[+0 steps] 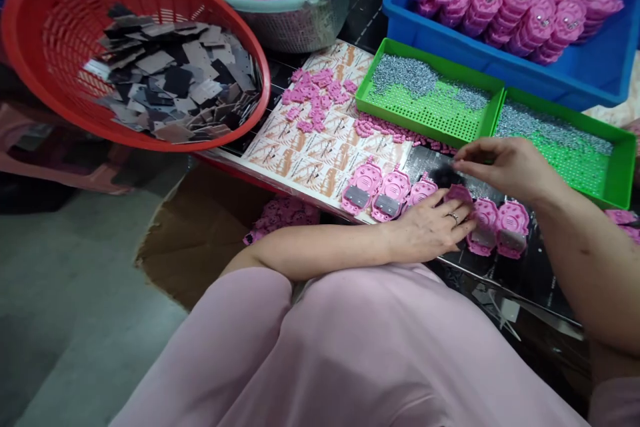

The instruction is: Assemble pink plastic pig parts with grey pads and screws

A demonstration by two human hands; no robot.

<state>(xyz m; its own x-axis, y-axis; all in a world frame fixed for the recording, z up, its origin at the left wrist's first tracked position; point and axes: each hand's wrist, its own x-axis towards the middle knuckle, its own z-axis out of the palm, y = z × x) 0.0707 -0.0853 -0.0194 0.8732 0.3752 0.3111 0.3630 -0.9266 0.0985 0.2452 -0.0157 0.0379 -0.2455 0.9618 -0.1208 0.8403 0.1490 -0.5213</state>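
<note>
A row of pink plastic casings (391, 195), several with a grey metal plate on the lower half, lies along the table's near edge. My left hand (435, 225), with a ring on one finger, reaches over the row. Its fingers curl over a pink casing (459, 193) and hold it, mostly covering it. Just above that casing is my right hand (505, 163), its thumb and fingertips pinched together; what is between them is too small to make out. Beyond it, small silvery metal pieces (410, 73) lie in a green tray (430, 121).
A second green tray (631, 167) adjoins the first. Behind stands a blue bin (505, 70) with stacked pink casings. A red basket (263, 90) of flat plates is at left, beside a pale basket (300, 23) of pink parts. Loose pink pieces (317, 93) lie on the table.
</note>
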